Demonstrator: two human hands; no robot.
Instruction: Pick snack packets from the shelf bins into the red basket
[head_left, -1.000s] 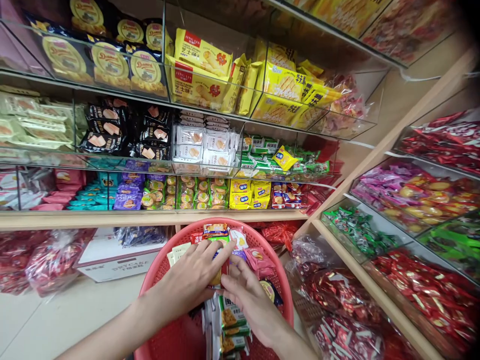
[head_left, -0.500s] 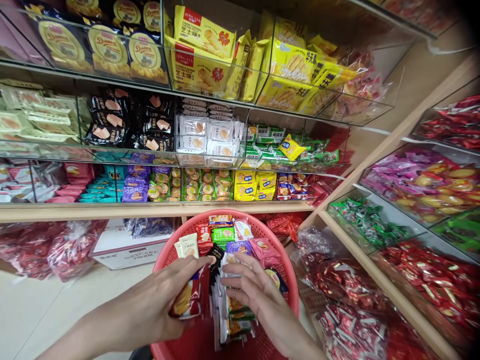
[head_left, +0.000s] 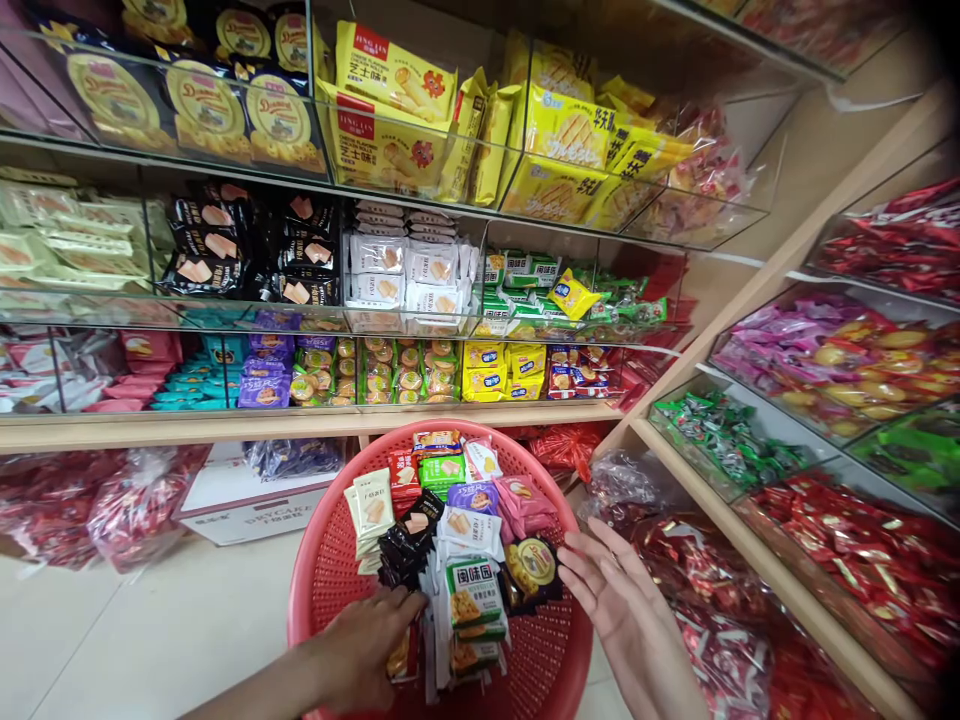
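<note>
My left hand (head_left: 375, 635) reaches down into a red plastic basket (head_left: 324, 545), its fingers bent over red snack packets (head_left: 403, 655) that are mostly hidden beneath it. Right beside these stands a row of white-and-green snack packets (head_left: 474, 595). My right hand (head_left: 622, 605) is open and holds nothing, over the basket's right rim near a dark blue round-labelled packet (head_left: 531, 567). Black packets (head_left: 411, 535), cream packets (head_left: 371, 505), a white packet (head_left: 470, 528), a purple packet (head_left: 474, 497) and pink packets (head_left: 525, 507) lie farther back in the basket.
Shelves with clear dividers rise behind the basket, holding yellow cheese roll packs (head_left: 390, 140), white packets (head_left: 409, 272) and many others. Bins of red wrapped sweets (head_left: 847, 560) line the right. A white carton (head_left: 247, 500) and bagged red goods (head_left: 139, 510) sit below the shelf.
My left hand has lowered the red packets nearer the basket's front, beside the white-and-green row. My right hand has moved off that row to the right, uncovering it.
</note>
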